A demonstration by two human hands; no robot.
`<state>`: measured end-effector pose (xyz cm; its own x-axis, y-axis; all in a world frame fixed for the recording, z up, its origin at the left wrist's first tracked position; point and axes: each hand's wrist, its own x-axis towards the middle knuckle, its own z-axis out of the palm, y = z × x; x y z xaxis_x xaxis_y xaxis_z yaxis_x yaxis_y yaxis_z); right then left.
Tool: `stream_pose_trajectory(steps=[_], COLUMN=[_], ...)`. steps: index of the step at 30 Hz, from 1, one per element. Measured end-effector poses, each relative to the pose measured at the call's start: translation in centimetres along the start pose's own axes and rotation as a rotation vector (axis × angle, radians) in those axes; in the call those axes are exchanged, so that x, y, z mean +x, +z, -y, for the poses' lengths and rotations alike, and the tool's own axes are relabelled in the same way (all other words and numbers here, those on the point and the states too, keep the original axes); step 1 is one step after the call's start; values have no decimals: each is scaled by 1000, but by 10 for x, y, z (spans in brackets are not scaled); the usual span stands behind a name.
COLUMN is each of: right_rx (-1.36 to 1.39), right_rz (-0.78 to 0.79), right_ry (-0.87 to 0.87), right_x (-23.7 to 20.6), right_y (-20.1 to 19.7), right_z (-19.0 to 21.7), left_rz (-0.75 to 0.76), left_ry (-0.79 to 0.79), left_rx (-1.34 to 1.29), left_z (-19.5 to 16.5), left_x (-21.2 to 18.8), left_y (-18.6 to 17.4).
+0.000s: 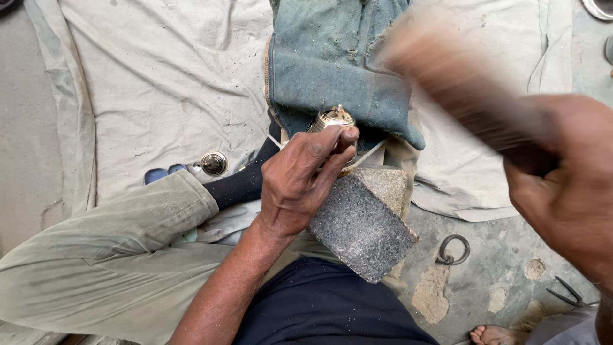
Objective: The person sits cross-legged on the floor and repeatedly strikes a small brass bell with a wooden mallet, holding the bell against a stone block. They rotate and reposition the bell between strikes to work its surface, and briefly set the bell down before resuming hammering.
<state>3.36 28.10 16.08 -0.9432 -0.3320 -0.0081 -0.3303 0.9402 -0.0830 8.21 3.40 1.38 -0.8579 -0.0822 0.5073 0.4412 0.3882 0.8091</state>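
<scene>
- Pale cloth [153, 83] covers the floor, open at your left.
- Your left hand [300, 182] pinches a brass piece [334, 119] at the stone block's [361, 227] upper edge.
- Your right hand [565, 182] is clenched round a blurred wooden tool [447, 70]; bare concrete [504, 262] lies below.

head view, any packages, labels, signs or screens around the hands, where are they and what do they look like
None in view. The left hand holds a small shiny metal piece on a dark speckled block; the right hand swings a blurred wooden tool over pale cloth.
</scene>
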Motion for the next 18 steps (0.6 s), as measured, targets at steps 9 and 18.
stream_pose_trajectory(steps=[9, 18], right_rx=[-215, -48], right_rz=[-6, -91], right_ry=[-165, -147], right_x=[0, -5], right_y=[-1, -1], right_z=[4, 5], left_rz=[42, 56], left_ry=[11, 61], left_rx=[72, -8], left_z=[2, 6], left_x=[3, 4], left_y=[-3, -4])
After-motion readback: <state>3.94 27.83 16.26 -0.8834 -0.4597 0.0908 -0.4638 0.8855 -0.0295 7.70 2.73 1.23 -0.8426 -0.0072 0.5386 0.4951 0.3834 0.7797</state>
